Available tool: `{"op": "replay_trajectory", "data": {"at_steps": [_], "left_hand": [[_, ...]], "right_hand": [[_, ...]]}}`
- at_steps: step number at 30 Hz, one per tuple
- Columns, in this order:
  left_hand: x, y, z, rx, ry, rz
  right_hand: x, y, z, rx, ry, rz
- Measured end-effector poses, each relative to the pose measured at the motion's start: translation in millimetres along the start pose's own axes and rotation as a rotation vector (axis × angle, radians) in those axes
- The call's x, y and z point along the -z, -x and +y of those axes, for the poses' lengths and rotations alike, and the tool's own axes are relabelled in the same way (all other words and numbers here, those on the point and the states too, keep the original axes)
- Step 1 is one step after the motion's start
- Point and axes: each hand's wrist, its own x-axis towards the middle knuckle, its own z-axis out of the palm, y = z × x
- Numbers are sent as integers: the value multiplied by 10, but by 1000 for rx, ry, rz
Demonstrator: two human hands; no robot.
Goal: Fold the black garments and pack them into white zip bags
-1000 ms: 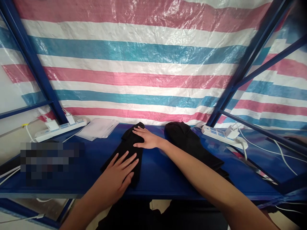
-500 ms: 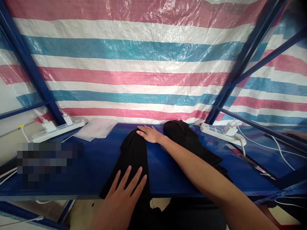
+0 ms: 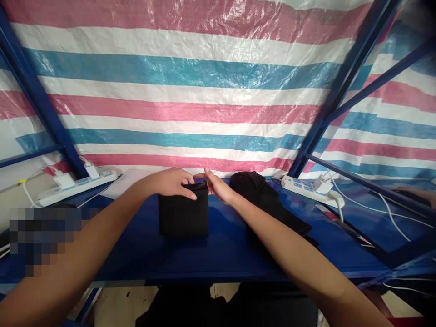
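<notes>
A black cloth garment (image 3: 184,215) is folded into a compact, nearly square bundle on the blue table (image 3: 143,254). My left hand (image 3: 173,181) grips its far upper edge, thumb on the near face and fingers curled over the top. At the far right corner of the bundle is my right hand (image 3: 220,188), turned on its side with the fingers apart and pointing left. Part of those fingers is hidden behind the cloth edge. To the right lies another black garment (image 3: 269,204), loosely folded, partly covered by my right forearm.
White power strips with plugs stand at the left (image 3: 81,184) and right (image 3: 306,188). Clear plastic sheets (image 3: 124,179) lie at the back left, partly behind my left arm. Blue metal posts (image 3: 327,109) and a striped tarp (image 3: 190,109) close off the back. Loose white cables run at the right.
My left hand has moved from the near end of the garment to its far edge, bringing the near part up and over. My right hand has turned from lying flat onto its side.
</notes>
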Motion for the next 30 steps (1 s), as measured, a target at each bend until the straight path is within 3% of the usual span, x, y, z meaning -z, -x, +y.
{"op": "replay_trajectory", "data": {"at_steps": [2,5,8,10,13,17,19,22,24,26,28,30], "left_hand": [[-107,-210,-227,50,-13,54],[-361,-332,-436,66,-1,135],[-629,-284,-459,38,-47,392],[-778,-206,-419,-26,-66,484],[-939,-90,-389,-106,-17,362],[-1083,-23,-462,-69,-1,159],[-1148,-33,-498,-45,-14,120],[-1238,-87,-511,-5,-34,140],[-1279,-140,-505,-1,-42,181],[-1295,-194,-506,-39,-41,215],[-1285,-240,-522,-98,-37,214],[-1258,-268,-551,-122,-24,199]], "right_hand": [[14,13,28,-48,-101,-41],[60,-18,127,-112,-120,-18],[81,-80,231,-205,-114,59],[70,-126,285,-242,-105,120],[47,-197,351,-282,-89,186],[80,-252,408,-312,51,232],[114,-241,390,-210,318,292],[130,-179,289,93,747,383],[100,-126,207,290,842,271],[51,-82,154,375,817,29],[7,-60,148,308,796,-179],[-13,-60,180,164,813,-275]]}}
